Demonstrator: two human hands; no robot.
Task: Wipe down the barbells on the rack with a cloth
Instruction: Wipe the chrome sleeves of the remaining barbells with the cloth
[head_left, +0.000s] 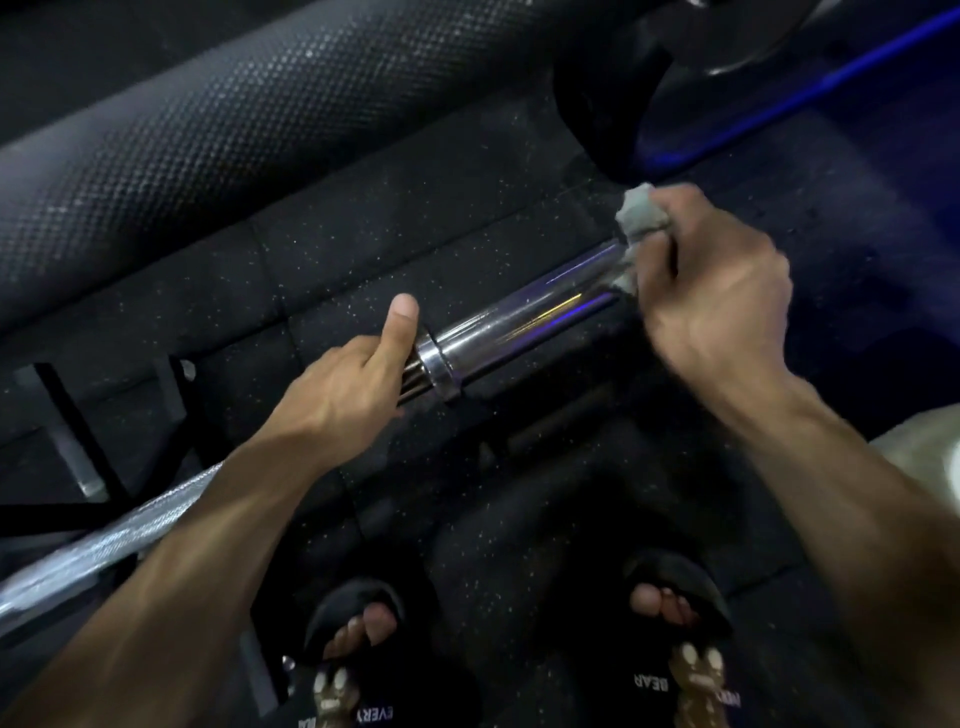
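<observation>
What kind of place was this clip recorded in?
Most likely a gym. The right hand wipes a chrome barbell with a cloth, the left hand steadies it, the floor is speckled black rubber tile, and a weight plate stands behind.

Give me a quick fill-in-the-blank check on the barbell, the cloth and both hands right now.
1. The grey cloth is held in the ____ hand.
2. The left hand grips the barbell just beside the sleeve's ____.
3. The cloth sits at the ____ end of the chrome sleeve, away from the left hand.
4. Below the bar, the person's feet wear black ____.

Missing words: right; collar; outer; slippers
</observation>
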